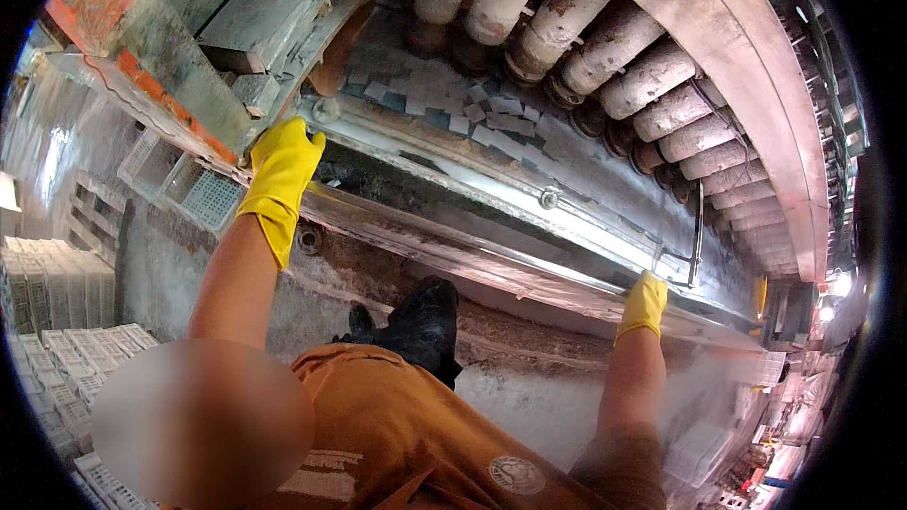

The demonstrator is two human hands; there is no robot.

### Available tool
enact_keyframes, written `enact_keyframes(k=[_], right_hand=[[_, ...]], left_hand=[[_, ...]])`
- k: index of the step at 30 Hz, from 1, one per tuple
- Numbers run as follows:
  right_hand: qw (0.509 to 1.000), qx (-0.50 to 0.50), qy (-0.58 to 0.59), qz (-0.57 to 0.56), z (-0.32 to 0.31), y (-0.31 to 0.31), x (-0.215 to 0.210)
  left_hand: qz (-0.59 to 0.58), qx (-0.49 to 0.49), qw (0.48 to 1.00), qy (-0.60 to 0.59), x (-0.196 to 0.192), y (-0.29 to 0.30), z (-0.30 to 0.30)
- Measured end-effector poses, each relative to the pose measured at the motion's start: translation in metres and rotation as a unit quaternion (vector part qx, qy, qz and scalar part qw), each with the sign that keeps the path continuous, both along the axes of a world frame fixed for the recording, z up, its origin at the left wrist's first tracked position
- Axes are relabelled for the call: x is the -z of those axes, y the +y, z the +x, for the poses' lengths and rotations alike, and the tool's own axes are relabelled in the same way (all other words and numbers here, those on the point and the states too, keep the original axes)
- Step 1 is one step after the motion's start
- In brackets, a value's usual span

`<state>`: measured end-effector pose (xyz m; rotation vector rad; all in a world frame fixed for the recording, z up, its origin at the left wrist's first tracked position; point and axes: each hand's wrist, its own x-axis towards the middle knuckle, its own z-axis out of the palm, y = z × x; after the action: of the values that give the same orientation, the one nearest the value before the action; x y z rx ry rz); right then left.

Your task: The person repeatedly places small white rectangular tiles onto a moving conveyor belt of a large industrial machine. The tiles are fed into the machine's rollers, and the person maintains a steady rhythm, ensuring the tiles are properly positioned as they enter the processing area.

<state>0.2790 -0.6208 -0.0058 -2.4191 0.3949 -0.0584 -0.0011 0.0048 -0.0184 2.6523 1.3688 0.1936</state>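
My left hand (283, 159), in a yellow rubber glove, is closed at the left end of a long wet trough. Its fingers curl down beside the rusty machine frame (179, 104), and whatever they grip is hidden. Farther right, my right hand (644, 302), gloved alike, is closed at the trough's near edge (529, 280). A thin pale upright piece shows just above it; I cannot tell whether the hand holds it. Between the hands runs a bright metal rail (472, 177) with a round fitting (549, 197). Behind it, small square tile pieces (458, 123) lie scattered over a grey bed.
A row of thick grey cylinders (567, 21) stands over the bed beneath a curved beam (737, 28). A bent metal pipe (698, 236) rises near my right hand. At left are a plastic crate (203, 194), a pallet (94, 217) and stacked pale blocks (57, 283).
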Motion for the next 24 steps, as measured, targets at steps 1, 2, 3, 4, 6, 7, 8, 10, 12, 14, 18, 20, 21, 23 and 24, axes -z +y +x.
enact_keyframes(k=[1,2,3,4,6,7,8,10,12,14,18,20,21,23,24], right_hand=[[1.000,-0.003,-0.002,-0.002,0.002,-0.001,0.002],[0.999,-0.021,0.001,-0.036,0.003,-0.003,0.002],[0.997,-0.039,0.003,-0.070,0.003,-0.004,0.002],[0.993,-0.056,0.006,-0.104,0.003,-0.004,0.001],[0.998,-0.037,-0.027,-0.041,0.000,0.000,0.005],[0.999,-0.027,-0.042,-0.009,-0.001,0.002,0.006],[0.999,-0.016,-0.046,0.009,-0.002,0.004,0.007],[0.997,0.009,-0.053,0.048,-0.005,0.011,0.007],[0.998,0.011,-0.028,0.057,-0.008,0.019,-0.003],[0.998,-0.048,-0.035,0.007,-0.001,0.005,0.006],[0.989,-0.113,-0.068,-0.070,0.014,-0.026,0.033],[0.996,-0.072,-0.056,-0.015,0.006,-0.012,0.027],[0.997,-0.055,-0.046,0.020,0.000,-0.004,0.017],[0.996,-0.064,-0.047,0.029,0.004,-0.007,0.021],[0.995,-0.084,-0.062,-0.003,0.012,-0.027,0.028]], left_hand=[[-0.005,-0.002,1.000,0.002,0.000,0.001,0.000],[-0.010,-0.004,1.000,0.003,0.000,0.001,0.001],[-0.008,-0.004,1.000,0.002,0.001,0.002,0.001],[-0.007,-0.003,1.000,0.001,0.002,0.002,0.001],[-0.007,0.000,1.000,0.002,0.002,0.003,0.000],[-0.008,0.002,1.000,0.003,0.002,0.004,-0.001],[-0.009,0.004,1.000,0.004,0.002,0.004,-0.002],[-0.006,-0.006,1.000,0.011,-0.003,0.002,-0.001],[-0.006,-0.009,1.000,0.013,-0.005,0.001,-0.001],[-0.007,-0.007,1.000,0.010,-0.005,0.002,0.000],[-0.005,-0.004,1.000,0.004,0.001,0.004,0.000],[-0.006,-0.012,1.000,0.006,0.000,0.003,-0.002],[-0.004,-0.008,1.000,0.005,0.000,0.003,-0.002],[0.002,-0.003,1.000,0.004,0.000,0.003,-0.004],[0.001,-0.002,1.000,0.001,0.000,0.002,0.000]])
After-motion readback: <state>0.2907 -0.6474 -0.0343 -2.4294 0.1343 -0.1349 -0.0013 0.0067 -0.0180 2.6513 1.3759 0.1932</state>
